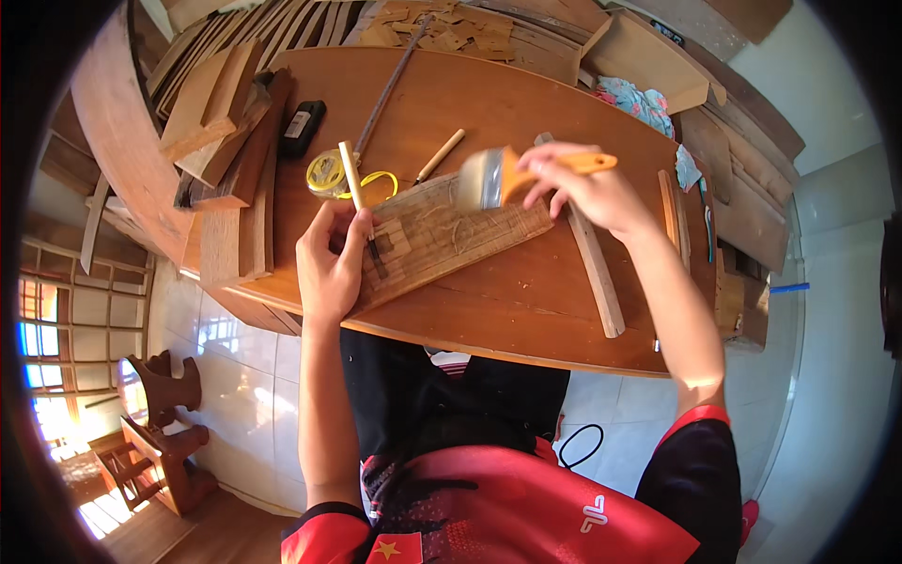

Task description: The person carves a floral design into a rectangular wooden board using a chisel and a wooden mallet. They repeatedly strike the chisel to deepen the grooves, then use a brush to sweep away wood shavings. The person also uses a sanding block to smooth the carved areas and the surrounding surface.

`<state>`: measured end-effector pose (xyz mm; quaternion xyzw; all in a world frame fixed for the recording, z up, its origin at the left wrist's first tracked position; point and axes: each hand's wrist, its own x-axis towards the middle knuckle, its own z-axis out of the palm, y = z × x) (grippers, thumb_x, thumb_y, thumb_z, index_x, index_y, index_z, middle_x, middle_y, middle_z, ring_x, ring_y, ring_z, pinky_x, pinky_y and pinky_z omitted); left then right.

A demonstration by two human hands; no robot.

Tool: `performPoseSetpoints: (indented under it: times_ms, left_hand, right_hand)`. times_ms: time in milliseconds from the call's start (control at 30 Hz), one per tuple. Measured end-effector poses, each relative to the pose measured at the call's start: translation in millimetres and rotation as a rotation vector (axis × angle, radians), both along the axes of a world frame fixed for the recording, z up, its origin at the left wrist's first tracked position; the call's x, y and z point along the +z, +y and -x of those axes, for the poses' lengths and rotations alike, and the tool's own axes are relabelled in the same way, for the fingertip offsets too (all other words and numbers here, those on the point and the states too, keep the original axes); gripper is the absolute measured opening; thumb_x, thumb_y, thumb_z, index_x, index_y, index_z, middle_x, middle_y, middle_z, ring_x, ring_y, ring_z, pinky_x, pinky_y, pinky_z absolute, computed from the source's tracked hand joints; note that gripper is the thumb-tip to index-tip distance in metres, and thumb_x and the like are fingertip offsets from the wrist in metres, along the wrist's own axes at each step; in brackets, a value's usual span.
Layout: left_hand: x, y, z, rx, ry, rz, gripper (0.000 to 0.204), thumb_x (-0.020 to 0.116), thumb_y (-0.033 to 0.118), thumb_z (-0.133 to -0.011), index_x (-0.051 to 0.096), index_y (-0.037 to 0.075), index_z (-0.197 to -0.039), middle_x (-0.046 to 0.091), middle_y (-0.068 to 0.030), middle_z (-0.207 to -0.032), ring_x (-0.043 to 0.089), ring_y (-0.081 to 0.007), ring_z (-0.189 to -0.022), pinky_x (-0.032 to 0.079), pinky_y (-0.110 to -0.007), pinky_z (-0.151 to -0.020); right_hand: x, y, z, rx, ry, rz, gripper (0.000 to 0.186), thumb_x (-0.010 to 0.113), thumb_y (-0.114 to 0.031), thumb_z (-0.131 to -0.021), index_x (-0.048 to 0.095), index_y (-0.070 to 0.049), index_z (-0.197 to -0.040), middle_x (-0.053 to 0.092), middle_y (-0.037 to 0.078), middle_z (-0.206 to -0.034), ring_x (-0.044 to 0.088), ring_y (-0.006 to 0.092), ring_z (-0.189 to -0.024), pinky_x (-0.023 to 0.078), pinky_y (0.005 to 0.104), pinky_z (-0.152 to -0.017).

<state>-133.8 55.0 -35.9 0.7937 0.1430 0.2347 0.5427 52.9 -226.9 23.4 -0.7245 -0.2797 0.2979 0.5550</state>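
Note:
A carved wooden board (460,240) lies slanted on the brown table, with shallow carved shapes on its left part. Near its left end my left hand (329,258) is closed round a wood chisel (350,174), its pale handle up and its dark blade down by the board. Over the board's upper right, my right hand (592,193) grips the orange handle of a wide paintbrush (490,179). The brush is slightly blurred, its pale bristles facing left; whether they touch the wood I cannot tell. A second chisel (442,154) rests just beyond the board.
Beyond my left hand sit a yellow tape measure (326,174), a black device (302,129) and a long thin metal rod (395,86). A wooden strip (594,268) lies right of the board. Stacked wood blocks (225,122) crowd the left edge, and crumpled cloth (634,105) lies far right.

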Motion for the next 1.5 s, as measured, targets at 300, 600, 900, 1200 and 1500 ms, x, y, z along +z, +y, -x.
performPoseSetpoints:
  times_ms: [300, 600, 900, 1200, 1500]
  left_hand:
    - [7.4, -2.3, 2.3, -0.045, 0.025, 0.023, 0.021, 0.062, 0.019, -0.103, 0.066, -0.002, -0.098, 0.067, -0.0013, -0.083, 0.054, -0.0057, -0.074, 0.046, -0.024, -0.07]
    - [-1.4, 0.6, 1.9, -0.014, -0.032, 0.036, 0.025, 0.068, 0.022, -0.099, 0.07, -0.003, -0.098, 0.074, -0.0068, -0.081, 0.063, -0.0103, -0.067, 0.05, -0.028, -0.067]
    - [-1.6, 3.2, 1.7, -0.022, -0.031, 0.088, 0.024, 0.066, 0.022, -0.1, 0.069, -0.002, -0.098, 0.073, -0.0048, -0.081, 0.058, -0.0077, -0.068, 0.049, -0.027, -0.067]
    - [9.7, 6.2, 2.0, 0.044, -0.126, 0.291, 0.027, 0.054, 0.025, -0.108, 0.065, 0.003, -0.099, 0.07, -0.0019, -0.094, 0.051, -0.0068, -0.079, 0.042, -0.023, -0.078]
    - [-2.5, 27.9, 2.1, 0.004, -0.307, 0.658, 0.025, 0.05, 0.024, -0.109, 0.061, 0.002, -0.107, 0.064, -0.0071, -0.096, 0.056, -0.0148, -0.084, 0.044, -0.03, -0.084]
  right_hand:
    - [-18.1, 6.7, 23.4, -0.391, -0.086, -0.055, 0.035, 0.061, -0.029, -0.104, 0.07, 0.001, -0.121, 0.073, 0.011, -0.108, 0.068, 0.0128, -0.073, 0.051, 0.0237, -0.051]
    - [-16.1, 9.9, 37.6, -0.158, -0.016, -0.014, 0.035, 0.06, -0.028, -0.104, 0.069, 0.0, -0.122, 0.072, 0.013, -0.113, 0.072, 0.0154, -0.07, 0.048, 0.0226, -0.044]
    - [-13.2, 37.8, 54.0, 0.069, -0.087, -0.14, 0.03, 0.06, -0.028, -0.105, 0.072, -0.003, -0.118, 0.075, 0.009, -0.106, 0.072, 0.0123, -0.074, 0.047, 0.0225, -0.046]
    - [3.6, 47.3, 59.4, 0.19, -0.078, -0.011, 0.019, 0.064, -0.018, -0.103, 0.073, -0.004, -0.113, 0.066, -0.001, -0.076, 0.057, 0.0043, -0.059, 0.042, 0.0227, -0.053]
    - [-5.4, 56.4, 69.4, 0.325, -0.189, 0.01, 0.016, 0.067, -0.018, -0.1, 0.073, -0.006, -0.109, 0.072, 0.001, -0.083, 0.063, 0.0074, -0.068, 0.052, 0.0244, -0.056]
